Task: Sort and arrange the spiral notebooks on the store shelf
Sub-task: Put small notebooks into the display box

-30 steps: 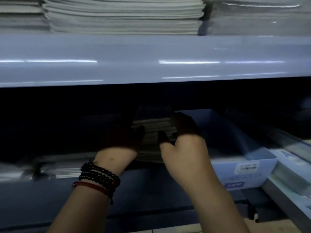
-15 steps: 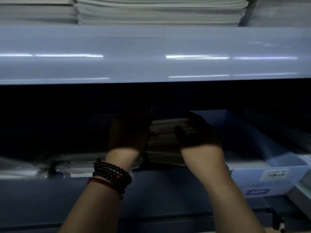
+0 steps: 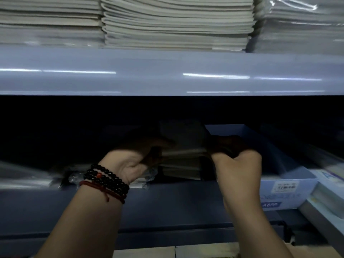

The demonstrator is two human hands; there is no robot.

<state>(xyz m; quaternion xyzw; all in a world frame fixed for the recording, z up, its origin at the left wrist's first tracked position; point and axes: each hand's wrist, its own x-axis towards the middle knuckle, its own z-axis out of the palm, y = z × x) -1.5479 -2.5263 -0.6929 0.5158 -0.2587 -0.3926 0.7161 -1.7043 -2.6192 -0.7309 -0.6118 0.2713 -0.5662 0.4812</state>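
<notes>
A stack of pale notebooks [image 3: 181, 164] lies in the dark lower shelf bay, and its top part seems lifted. My left hand [image 3: 128, 162], with bead bracelets on the wrist, grips the stack's left side. My right hand [image 3: 236, 164] grips its right side, fingers curled over the top. The fingertips are lost in shadow and blur. It is too dark to tell whether the spiral bindings show.
The shelf lip [image 3: 167, 73] above overhangs the bay and carries tall piles of notebooks [image 3: 176, 23]. An open blue-white box [image 3: 283, 183] stands right of the stack. Plastic-wrapped packs [image 3: 37, 175] lie to the left. The lower shelf front [image 3: 167, 205] is dark blue.
Both hands have drawn back toward the shelf front and closed round the stack's sides, and its top has risen. The camera has tilted up, showing more of the upper shelf.
</notes>
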